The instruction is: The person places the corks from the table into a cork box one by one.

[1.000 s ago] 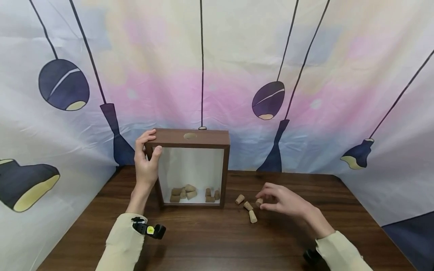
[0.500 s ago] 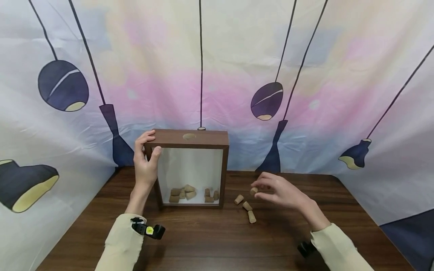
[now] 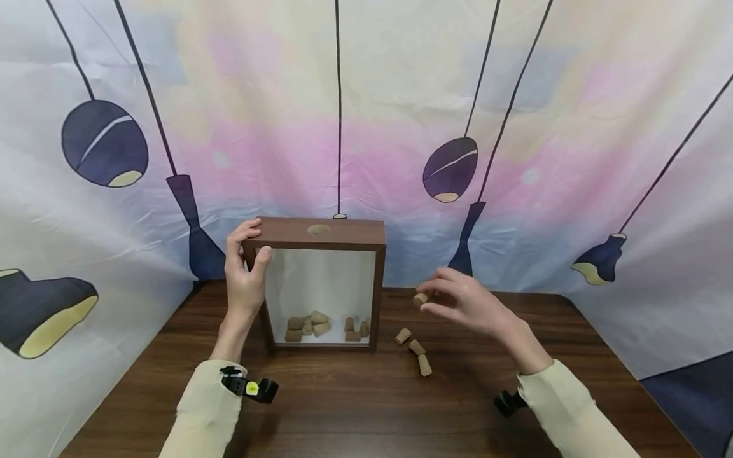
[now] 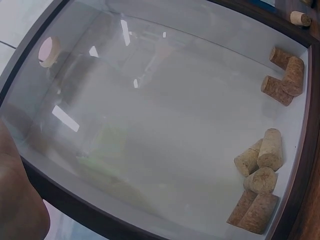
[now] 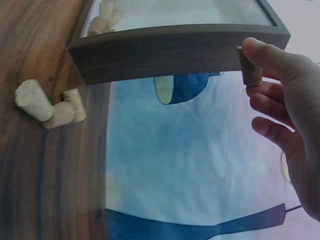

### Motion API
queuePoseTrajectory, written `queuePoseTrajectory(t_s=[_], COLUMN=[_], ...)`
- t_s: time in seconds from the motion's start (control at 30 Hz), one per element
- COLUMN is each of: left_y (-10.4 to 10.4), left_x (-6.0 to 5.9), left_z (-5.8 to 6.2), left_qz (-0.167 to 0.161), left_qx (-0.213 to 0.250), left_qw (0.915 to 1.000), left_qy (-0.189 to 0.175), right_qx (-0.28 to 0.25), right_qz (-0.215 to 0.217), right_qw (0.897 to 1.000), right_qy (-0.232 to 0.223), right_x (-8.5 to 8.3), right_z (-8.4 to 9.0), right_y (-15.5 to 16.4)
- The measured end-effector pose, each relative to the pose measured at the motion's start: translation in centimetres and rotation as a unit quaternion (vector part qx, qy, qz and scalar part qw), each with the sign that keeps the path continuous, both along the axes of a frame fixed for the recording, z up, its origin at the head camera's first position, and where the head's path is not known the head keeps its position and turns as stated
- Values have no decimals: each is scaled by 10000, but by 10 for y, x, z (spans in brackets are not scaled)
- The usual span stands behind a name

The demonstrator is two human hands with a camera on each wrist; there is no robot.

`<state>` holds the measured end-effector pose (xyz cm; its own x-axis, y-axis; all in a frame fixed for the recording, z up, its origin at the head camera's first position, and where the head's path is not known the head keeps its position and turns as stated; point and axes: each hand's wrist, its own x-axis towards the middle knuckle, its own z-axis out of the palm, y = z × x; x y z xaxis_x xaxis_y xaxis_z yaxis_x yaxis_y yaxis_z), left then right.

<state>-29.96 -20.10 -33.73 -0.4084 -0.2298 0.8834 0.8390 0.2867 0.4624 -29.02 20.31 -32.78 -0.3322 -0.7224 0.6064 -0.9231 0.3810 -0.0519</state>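
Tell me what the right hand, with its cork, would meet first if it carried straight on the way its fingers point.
Probably the shadow box: the right hand points its cork left toward the frame's right side, above the loose corks. Depth is unclear, so it might pass in front.

Your left hand (image 3: 245, 280) grips a frame (image 3: 321, 234) of dark, matt wood with a glossy, reflective pane (image 4: 150, 115). Your right hand (image 3: 466, 305) pinches a rough, porous cork (image 3: 420, 299). The bench (image 3: 355, 407) is dark wood-grain with a smooth, faint sheen. The far backdrop (image 3: 515, 95) is soft printed cloth.
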Motion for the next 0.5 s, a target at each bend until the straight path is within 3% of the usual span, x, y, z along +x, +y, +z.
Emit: queuePoseTrajectory(t_s=[0.2, 0.5], left_y=[8, -2], left_x=[17, -3], left_z=[11, -2], left_qz=[-80, -39], left_qx=[5, 27], left_qw=[10000, 10000], left_qy=[-16, -29], right_qx=[-98, -260], right_qz=[65, 71], right_qw=[9989, 9958], right_qy=[458, 870], right_x=[-1, 1], right_z=[22, 56], right_y=[-11, -32])
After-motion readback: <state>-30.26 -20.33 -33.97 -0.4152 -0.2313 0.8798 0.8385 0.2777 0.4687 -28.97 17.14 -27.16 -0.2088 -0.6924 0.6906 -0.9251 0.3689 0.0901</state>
